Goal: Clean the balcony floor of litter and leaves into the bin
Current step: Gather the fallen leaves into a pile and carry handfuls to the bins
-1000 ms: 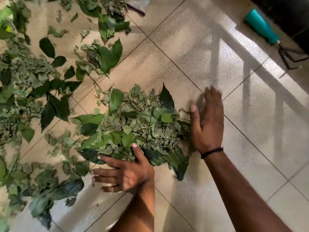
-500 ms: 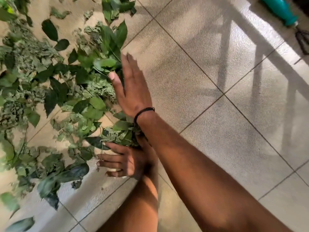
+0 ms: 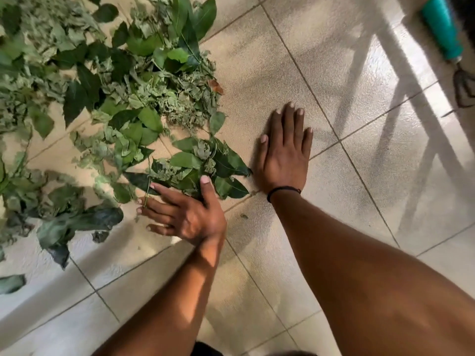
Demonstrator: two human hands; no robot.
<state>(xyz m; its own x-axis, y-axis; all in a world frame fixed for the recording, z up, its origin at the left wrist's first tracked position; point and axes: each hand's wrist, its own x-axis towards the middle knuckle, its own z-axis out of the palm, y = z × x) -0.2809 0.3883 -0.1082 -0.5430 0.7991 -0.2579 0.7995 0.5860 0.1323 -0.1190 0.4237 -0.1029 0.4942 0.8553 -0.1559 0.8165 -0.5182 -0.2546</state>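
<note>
Green leaves and dried crumbled litter (image 3: 133,93) lie spread over the beige tiled floor (image 3: 347,188) at the upper left. A small clump of leaves (image 3: 205,163) sits apart, just below the main spread. My left hand (image 3: 185,214) lies flat on the floor at the clump's near edge, fingers spread, thumb touching the leaves. My right hand (image 3: 285,150) lies flat on the tile just right of the clump, fingers together, a black band on the wrist. Neither hand holds anything. No bin is in view.
A garden hand tool with a teal handle (image 3: 442,29) and dark metal prongs (image 3: 462,86) lies at the top right corner. More loose leaves (image 3: 77,224) lie at the left edge. Railing shadows cross the tiles on the right.
My right hand pushed most of the pile up and to the left, then drew back to the right of a small leftover clump. My left hand stayed near the clump's lower edge.
</note>
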